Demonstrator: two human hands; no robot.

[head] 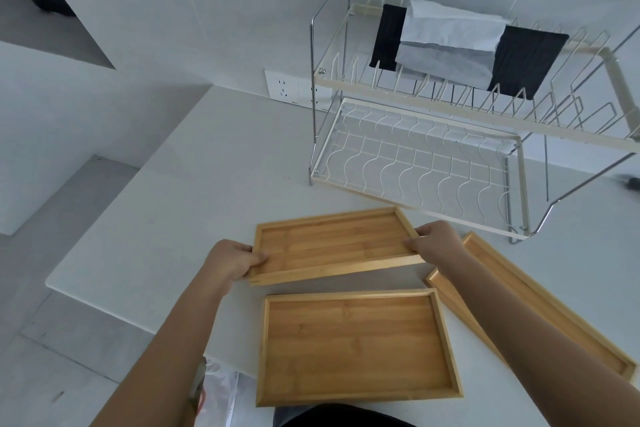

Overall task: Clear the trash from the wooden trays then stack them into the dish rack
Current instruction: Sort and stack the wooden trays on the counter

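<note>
Here, a white table (180, 184) carries a two-tier wire dish rack (426, 163) at two o'clock, its upper tier draped with dark and pale cloths (446, 45). Three empty wooden trays sit in front of it: a near tray (353, 347) lies flat at six o'clock, a side tray (519, 305) lies at four o'clock, partly hidden by a forearm, and a far tray (332, 243) tilts up at centre. The left hand (232, 260) grips the far tray's left end, and the right hand (436, 239) clasps its right end.
</note>
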